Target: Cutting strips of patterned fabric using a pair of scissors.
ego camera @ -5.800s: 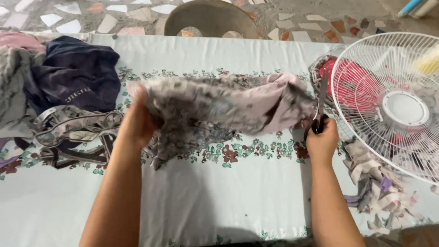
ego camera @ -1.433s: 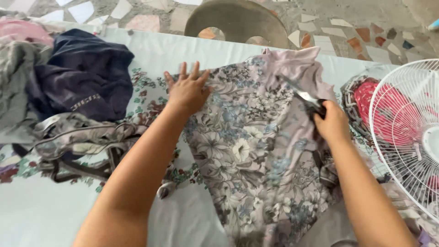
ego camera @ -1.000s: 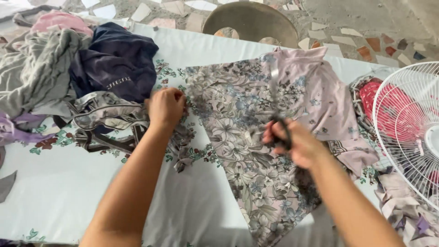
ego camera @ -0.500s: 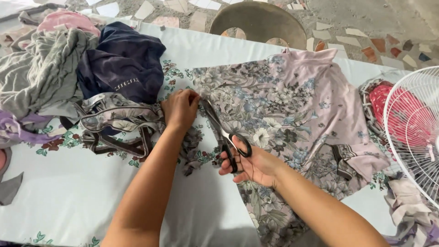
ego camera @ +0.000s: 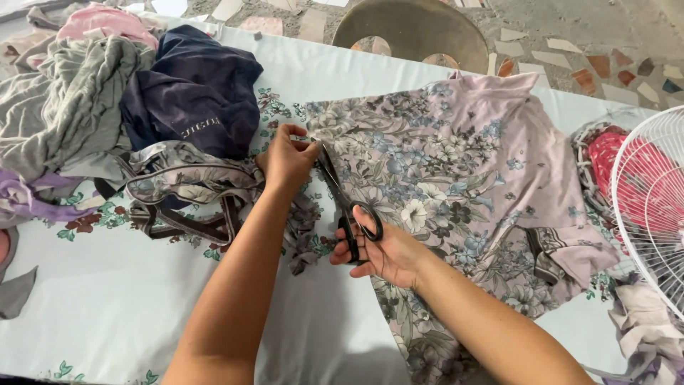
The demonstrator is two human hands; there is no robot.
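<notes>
A pinkish floral cloth (ego camera: 456, 164) lies spread flat on the table (ego camera: 107, 314), which has a pale floral cover. My right hand (ego camera: 381, 253) grips black scissors (ego camera: 343, 203) by their handles, blades pointing away from me along the cloth's left edge. My left hand (ego camera: 287, 158) pinches that edge of the cloth right beside the blade tips. A narrow strip of the same floral cloth (ego camera: 306, 228) trails down below my left hand.
A heap of clothes fills the left: a navy garment (ego camera: 196, 96), a grey one (ego camera: 60, 107), a pink one (ego camera: 100, 21), and floral strips (ego camera: 185, 185). A white fan guard (ego camera: 652, 207) stands at the right edge, over red fabric (ego camera: 605, 153). A round stool (ego camera: 417, 32) sits beyond the table.
The cloth, first held up bunched, now lies flat. My right hand brought the scissors from the right side across to the left edge, and my left hand took hold of that edge.
</notes>
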